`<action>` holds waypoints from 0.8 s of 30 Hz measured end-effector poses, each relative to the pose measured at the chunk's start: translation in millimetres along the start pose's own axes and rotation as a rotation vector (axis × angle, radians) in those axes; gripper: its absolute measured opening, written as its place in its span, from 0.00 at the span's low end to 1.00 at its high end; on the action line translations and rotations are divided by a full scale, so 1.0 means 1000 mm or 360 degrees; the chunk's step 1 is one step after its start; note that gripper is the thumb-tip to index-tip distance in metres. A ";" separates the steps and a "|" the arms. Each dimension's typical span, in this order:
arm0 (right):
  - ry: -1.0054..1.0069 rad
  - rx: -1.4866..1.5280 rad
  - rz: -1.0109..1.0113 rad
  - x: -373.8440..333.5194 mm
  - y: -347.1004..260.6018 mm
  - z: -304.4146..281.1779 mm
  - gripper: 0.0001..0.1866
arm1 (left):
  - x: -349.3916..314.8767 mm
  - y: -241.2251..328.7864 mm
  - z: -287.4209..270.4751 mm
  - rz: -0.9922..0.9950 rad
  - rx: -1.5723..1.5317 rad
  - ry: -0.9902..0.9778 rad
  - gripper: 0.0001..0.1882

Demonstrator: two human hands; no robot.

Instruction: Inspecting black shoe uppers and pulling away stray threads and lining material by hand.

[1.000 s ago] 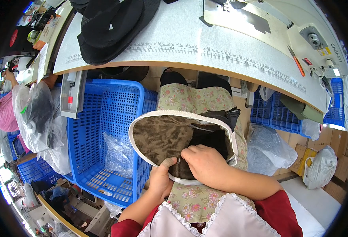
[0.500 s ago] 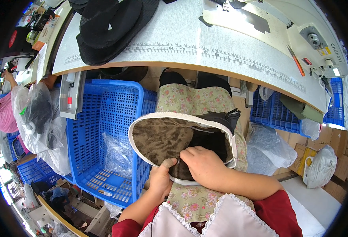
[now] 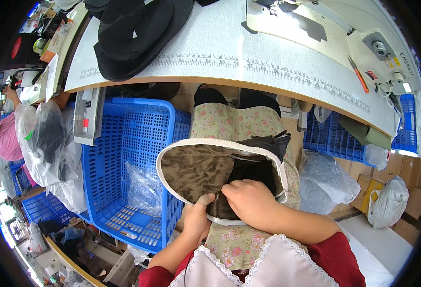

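Hardly anything has moved: the left hand [image 3: 197, 219] pinches the furry cloth [image 3: 196, 170]; beside that hand, the right hand [image 3: 249, 200] curls inside; whether pinching, I cannot tell.

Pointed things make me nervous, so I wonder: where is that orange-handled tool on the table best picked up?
Probably by the middle of its orange handle, from above and the person's side. The tool lies on the pale table, handle toward the near edge, slim pointed end facing away and left. Coming from there should keep the hand off the point.
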State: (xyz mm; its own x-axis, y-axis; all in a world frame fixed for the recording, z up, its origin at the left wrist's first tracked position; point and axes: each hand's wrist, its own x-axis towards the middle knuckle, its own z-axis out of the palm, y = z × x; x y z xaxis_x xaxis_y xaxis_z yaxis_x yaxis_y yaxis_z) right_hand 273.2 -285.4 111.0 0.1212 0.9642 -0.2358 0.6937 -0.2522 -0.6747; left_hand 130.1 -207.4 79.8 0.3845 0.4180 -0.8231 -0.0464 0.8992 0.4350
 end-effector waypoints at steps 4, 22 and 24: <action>-0.0079 -0.0093 0.0003 0.001 -0.001 0.001 0.08 | -0.001 0.001 0.001 -0.0013 -0.0032 -0.0031 0.25; -0.0002 -0.0101 -0.0081 -0.004 0.002 0.005 0.10 | 0.004 -0.003 -0.003 0.0060 0.0156 -0.0051 0.27; 0.0001 -0.0098 -0.0065 -0.005 0.001 0.006 0.10 | 0.003 -0.003 -0.002 0.0074 0.0163 -0.0061 0.27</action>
State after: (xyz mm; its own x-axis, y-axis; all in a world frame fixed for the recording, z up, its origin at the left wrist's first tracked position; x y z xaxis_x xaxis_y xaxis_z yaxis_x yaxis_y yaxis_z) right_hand 268.9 -290.6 107.6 0.0925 0.9737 -0.2084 0.7406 -0.2072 -0.6392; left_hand 129.7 -208.2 75.6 0.4193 0.4522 -0.7872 0.0283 0.8602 0.5092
